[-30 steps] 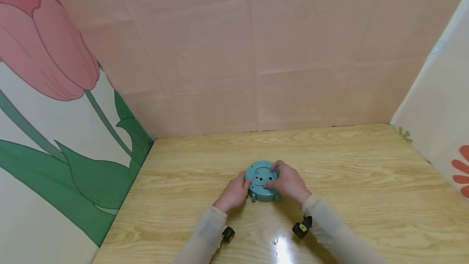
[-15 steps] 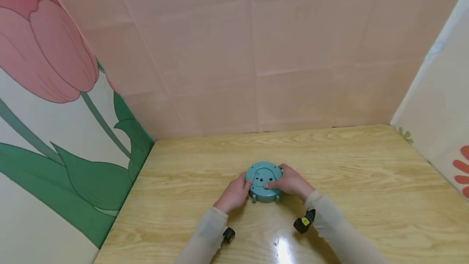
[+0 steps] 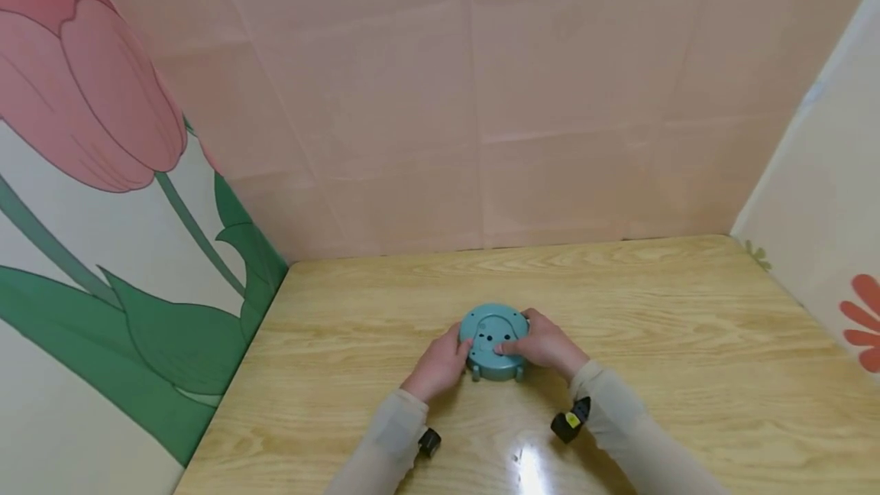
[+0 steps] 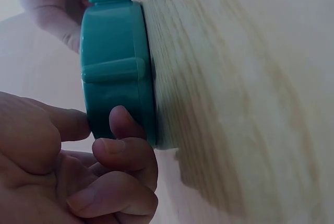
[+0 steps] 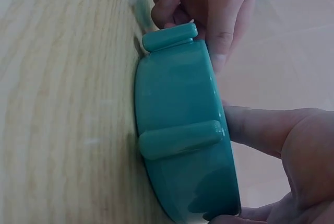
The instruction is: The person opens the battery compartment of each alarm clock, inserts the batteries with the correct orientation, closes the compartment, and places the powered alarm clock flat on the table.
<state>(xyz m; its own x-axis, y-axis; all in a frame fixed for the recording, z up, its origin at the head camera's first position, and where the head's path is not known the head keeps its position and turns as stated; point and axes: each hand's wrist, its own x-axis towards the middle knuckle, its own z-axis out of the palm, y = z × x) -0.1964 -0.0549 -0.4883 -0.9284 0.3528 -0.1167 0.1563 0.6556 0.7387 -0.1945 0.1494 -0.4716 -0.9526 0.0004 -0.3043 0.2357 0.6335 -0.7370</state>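
Observation:
A round teal alarm clock (image 3: 492, 316) lies face down on the wooden table, its back with small dark holes turned up. Two stubby feet stick out of its near side; in the right wrist view one foot (image 5: 181, 139) runs across the clock's side wall. My left hand (image 3: 437, 365) grips the left rim, thumb on the back and fingers curled along the side. On the right, my right hand (image 3: 550, 344) holds the opposite rim, with its thumb laid across the lower back. The clock's face is hidden against the table.
The wooden table (image 3: 674, 327) stretches out to both sides and behind the clock. A pink covering (image 3: 385, 113) rises at its back edge. A tulip-patterned panel (image 3: 110, 90) borders the left, and a pale flowered panel (image 3: 825, 197) the right.
My right hand's fingers have slid from the upper back of the clock outward to its right rim, while the thumb stays on the back. The left hand has hardly moved.

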